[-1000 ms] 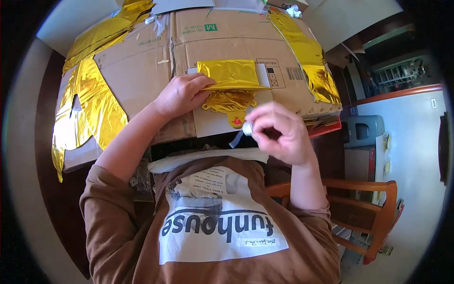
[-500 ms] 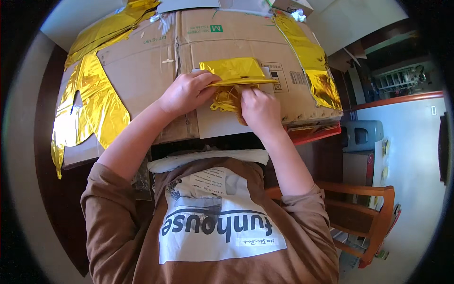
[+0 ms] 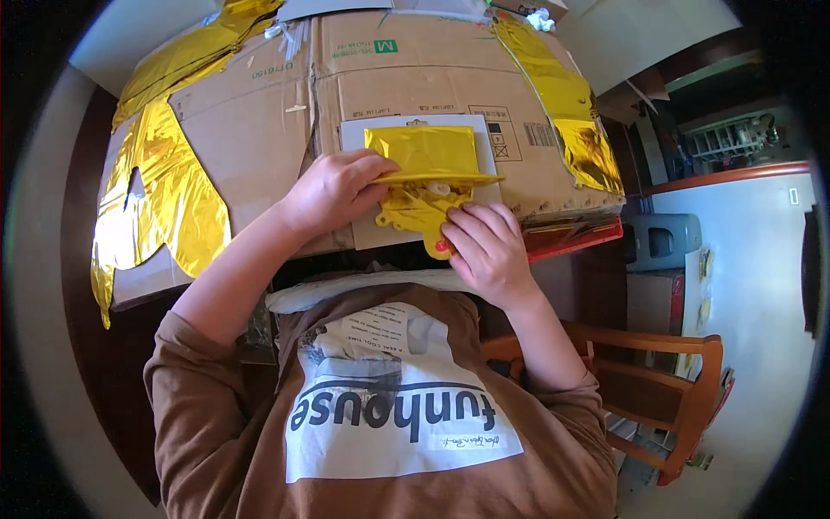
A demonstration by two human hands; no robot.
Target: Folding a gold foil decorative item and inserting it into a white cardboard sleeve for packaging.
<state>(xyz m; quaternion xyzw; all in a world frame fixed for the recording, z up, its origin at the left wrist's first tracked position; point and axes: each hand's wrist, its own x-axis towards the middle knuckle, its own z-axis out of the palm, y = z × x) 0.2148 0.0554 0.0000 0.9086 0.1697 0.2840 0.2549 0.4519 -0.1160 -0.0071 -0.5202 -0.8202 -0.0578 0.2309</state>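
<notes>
A folded gold foil balloon (image 3: 428, 173) lies on a white card (image 3: 363, 134), which rests on a flattened brown cardboard box (image 3: 259, 138). My left hand (image 3: 333, 186) presses its fingers flat on the left side of the foil piece. My right hand (image 3: 484, 246) rests on the lower right part of the foil, fingers curled over the near edge where a small red spot shows. Neither hand lifts the foil off the card.
Large gold foil sheets hang over the box at the left (image 3: 156, 190) and the right (image 3: 575, 121). A red flat thing (image 3: 579, 238) sticks out under the box. A wooden chair (image 3: 666, 381) and a grey bin (image 3: 661, 242) stand at the right.
One second ago my right hand was raised near my chest holding something small. It came down onto the foil balloon and now rests lower on it. The left hand stayed put.
</notes>
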